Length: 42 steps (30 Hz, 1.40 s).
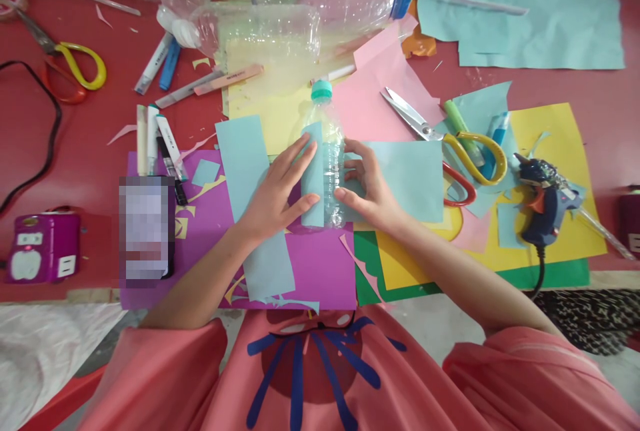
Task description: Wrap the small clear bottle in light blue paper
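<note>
A clear plastic bottle [334, 178] with a green cap [321, 90] lies in front of me, cap pointing away. Along its left side runs a light blue paper strip [313, 171]. My left hand [277, 191] holds this strip against the bottle, fingertips near its top and thumb lower down. From the other side, my right hand [373, 188] grips the bottle, its thumb on the near side and its fingers partly hidden. A longer blue strip [245, 158] lies beneath my left hand, and a blue sheet [415, 181] beneath my right.
Yellow-handled scissors [430, 131] and a glue gun [545, 201] lie at right. Several clear bottles [270, 24] are piled at the back. Markers [153, 141], a phone [147, 228] and a purple box [44, 246] are at left. Paper scraps litter the purple sheet [325, 271].
</note>
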Tool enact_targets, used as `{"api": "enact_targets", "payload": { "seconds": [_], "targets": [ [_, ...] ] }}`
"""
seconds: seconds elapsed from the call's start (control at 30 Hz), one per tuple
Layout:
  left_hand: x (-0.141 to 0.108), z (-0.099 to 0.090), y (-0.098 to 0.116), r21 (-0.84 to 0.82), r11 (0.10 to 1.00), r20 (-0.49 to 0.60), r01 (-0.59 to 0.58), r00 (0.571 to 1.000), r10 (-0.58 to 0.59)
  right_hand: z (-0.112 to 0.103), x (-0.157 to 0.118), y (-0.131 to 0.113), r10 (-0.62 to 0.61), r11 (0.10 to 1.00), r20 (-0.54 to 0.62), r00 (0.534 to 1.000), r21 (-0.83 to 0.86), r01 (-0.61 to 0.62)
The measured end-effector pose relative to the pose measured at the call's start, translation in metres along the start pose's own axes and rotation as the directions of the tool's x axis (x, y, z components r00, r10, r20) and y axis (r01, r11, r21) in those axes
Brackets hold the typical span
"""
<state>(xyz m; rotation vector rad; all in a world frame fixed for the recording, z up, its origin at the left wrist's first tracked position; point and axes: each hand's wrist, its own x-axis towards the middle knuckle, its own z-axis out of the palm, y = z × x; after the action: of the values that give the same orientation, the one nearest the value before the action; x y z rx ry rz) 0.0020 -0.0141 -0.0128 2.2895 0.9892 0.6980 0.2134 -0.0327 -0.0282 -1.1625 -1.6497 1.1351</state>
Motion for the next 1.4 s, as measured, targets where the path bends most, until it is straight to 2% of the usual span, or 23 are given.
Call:
{"api": "enact_targets", "payload": {
  "seconds": [0.3, 0.57, 0.73, 0.83, 0.9, 1.0, 1.13, 1.4],
  "targets": [
    [0.000, 0.003, -0.001, 0.030, 0.999, -0.003, -0.023, 1.000, 0.023, -0.003, 0.001, -0.002, -0.016, 0.998, 0.000, 1.000, -0.058, 0.016],
    [0.002, 0.006, 0.002, 0.012, 0.999, -0.033, 0.037, 0.999, -0.037, -0.006, 0.001, -0.005, -0.041, 0.988, -0.039, 0.998, -0.153, 0.035],
    [0.002, 0.007, 0.003, -0.029, 0.999, -0.050, 0.040, 0.998, -0.042, -0.008, 0.002, -0.012, -0.157, 0.962, -0.005, 0.988, -0.226, 0.152],
    [0.004, 0.007, 0.004, -0.078, 0.996, -0.053, 0.045, 0.997, -0.050, -0.011, 0.004, -0.017, -0.282, 0.912, 0.048, 0.958, -0.295, 0.283],
    [0.005, 0.007, 0.005, -0.110, 0.992, -0.046, 0.064, 0.996, -0.070, -0.012, 0.005, -0.018, -0.322, 0.886, 0.087, 0.943, -0.322, 0.332],
    [0.006, 0.007, 0.006, -0.132, 0.986, -0.037, 0.101, 0.994, -0.106, -0.015, 0.005, -0.018, -0.312, 0.878, 0.130, 0.941, -0.339, 0.338],
    [0.006, 0.007, 0.008, -0.140, 0.983, -0.041, 0.119, 0.991, -0.126, -0.017, 0.005, -0.017, -0.323, 0.876, 0.120, 0.939, -0.338, 0.344],
    [0.006, 0.008, 0.009, -0.098, 0.991, -0.049, 0.090, 0.994, -0.095, -0.021, 0.007, -0.020, -0.406, 0.848, 0.128, 0.905, -0.315, 0.425]
  ]
}}
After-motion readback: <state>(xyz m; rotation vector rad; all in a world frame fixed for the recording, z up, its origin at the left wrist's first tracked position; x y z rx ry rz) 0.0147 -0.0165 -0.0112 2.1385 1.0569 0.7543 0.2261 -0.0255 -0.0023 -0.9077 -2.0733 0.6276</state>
